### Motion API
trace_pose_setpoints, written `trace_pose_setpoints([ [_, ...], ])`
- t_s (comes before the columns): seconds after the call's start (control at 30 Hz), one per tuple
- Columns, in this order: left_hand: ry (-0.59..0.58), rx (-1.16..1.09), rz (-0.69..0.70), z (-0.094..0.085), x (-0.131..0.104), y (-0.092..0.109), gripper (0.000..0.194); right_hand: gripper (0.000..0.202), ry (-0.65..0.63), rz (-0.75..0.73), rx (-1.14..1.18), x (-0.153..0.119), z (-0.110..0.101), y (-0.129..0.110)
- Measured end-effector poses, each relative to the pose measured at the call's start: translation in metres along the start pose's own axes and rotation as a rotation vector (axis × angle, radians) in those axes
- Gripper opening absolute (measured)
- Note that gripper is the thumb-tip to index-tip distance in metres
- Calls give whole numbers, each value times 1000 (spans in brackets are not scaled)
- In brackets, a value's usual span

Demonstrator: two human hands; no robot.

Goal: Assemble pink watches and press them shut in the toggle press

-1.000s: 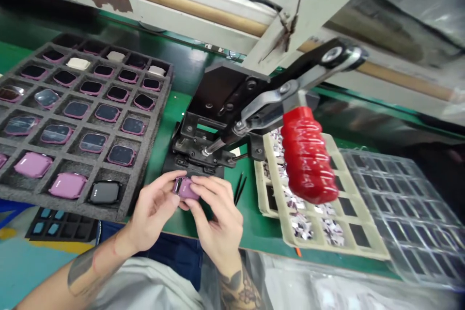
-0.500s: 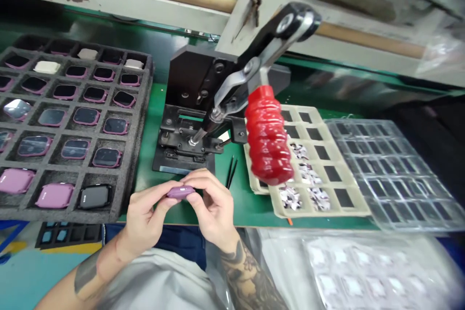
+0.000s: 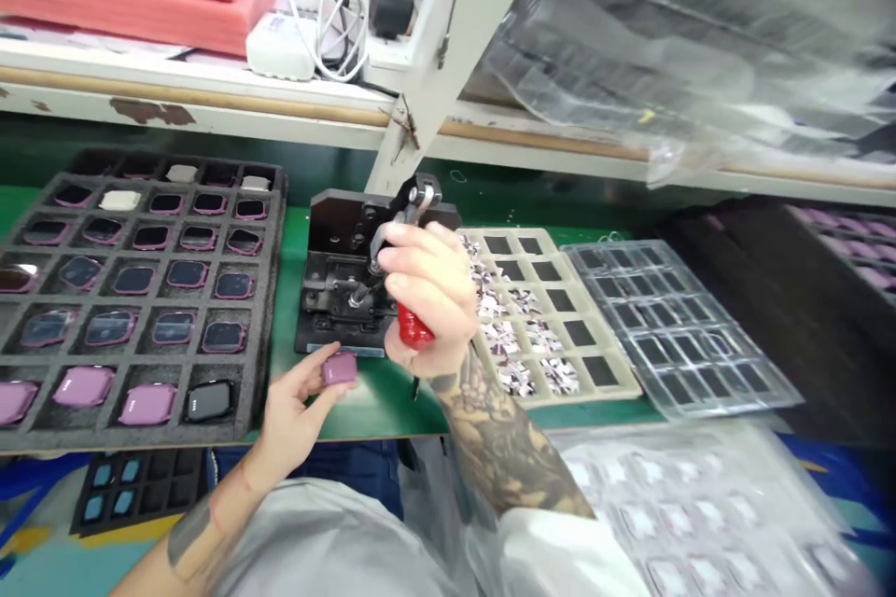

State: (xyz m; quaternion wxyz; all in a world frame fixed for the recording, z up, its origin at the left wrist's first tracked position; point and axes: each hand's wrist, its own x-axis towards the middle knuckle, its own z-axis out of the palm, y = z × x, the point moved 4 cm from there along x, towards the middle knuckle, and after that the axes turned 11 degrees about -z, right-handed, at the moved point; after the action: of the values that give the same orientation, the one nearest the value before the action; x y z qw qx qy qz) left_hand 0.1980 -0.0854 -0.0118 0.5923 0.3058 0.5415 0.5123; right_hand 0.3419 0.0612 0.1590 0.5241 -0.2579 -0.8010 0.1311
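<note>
A small purple smartwatch case (image 3: 340,368) is pinched between the thumb and fingers of my left hand (image 3: 302,396), just in front of the black toggle press (image 3: 343,284). My right hand (image 3: 438,294) is wrapped round the press's red lever handle (image 3: 414,326), its fingers over the grip. Tweezers (image 3: 415,388) lie partly hidden below my right wrist. At the left, a dark foam tray (image 3: 260,364) holds several purple watch cases, most with dark screens up, and one black case (image 3: 210,402).
Right of the press stands a beige tray (image 3: 616,382) with small pieces and dark pads. Beside it lies a clear plastic tray (image 3: 763,396). A shelf (image 3: 280,117) runs above the bench, bearing pink foam (image 3: 140,9) and a white adapter (image 3: 280,47). Bagged parts (image 3: 672,504) lie at front right.
My right hand has left the watch case and closed round the red lever handle. My left hand keeps the case, now turned to show its flat purple face. The camera view has tilted upward.
</note>
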Motion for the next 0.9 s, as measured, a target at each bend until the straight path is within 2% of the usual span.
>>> trace_pose_setpoints([
  [0.07, 10, 55, 3, 0, 0, 1, 52, 54, 107, -219, 73, 26, -1, -23],
  [0.1, 29, 87, 15, 0, 0, 3, 47, 49, 180, -283, 98, 34, -3, -34],
  [0.17, 79, 120, 47, 0, -2, 7, 41, 44, 309, -240, 115, 42, -9, -49],
  [0.23, 109, 123, 63, -1, -6, 13, 39, 48, 410, -184, 65, 32, -16, -55],
  [0.33, 95, 202, 112, -2, -20, 23, 32, 35, 447, -263, -39, -22, -20, -51],
  [0.4, 100, 325, 222, -4, -31, 32, 30, 37, 190, -261, -21, -68, -6, -39],
  [0.5, 168, 507, 399, -4, -43, 42, 32, 53, -234, -114, -107, -124, 27, -15],
  [0.57, 204, 575, 465, -2, -45, 44, 33, 58, -424, -27, -228, -139, 47, 2],
  [0.63, 213, 620, 509, 2, -45, 44, 36, 54, -544, 30, -295, -137, 64, 18],
  [0.73, 224, 690, 570, 7, -46, 44, 39, 45, -612, 84, -290, -124, 76, 35],
  [0.8, 264, 742, 598, 8, -46, 45, 41, 40, -556, 116, -234, -120, 72, 35],
  [0.9, 336, 854, 616, 10, -39, 51, 42, 42, -398, 172, -98, -127, 51, 21],
])
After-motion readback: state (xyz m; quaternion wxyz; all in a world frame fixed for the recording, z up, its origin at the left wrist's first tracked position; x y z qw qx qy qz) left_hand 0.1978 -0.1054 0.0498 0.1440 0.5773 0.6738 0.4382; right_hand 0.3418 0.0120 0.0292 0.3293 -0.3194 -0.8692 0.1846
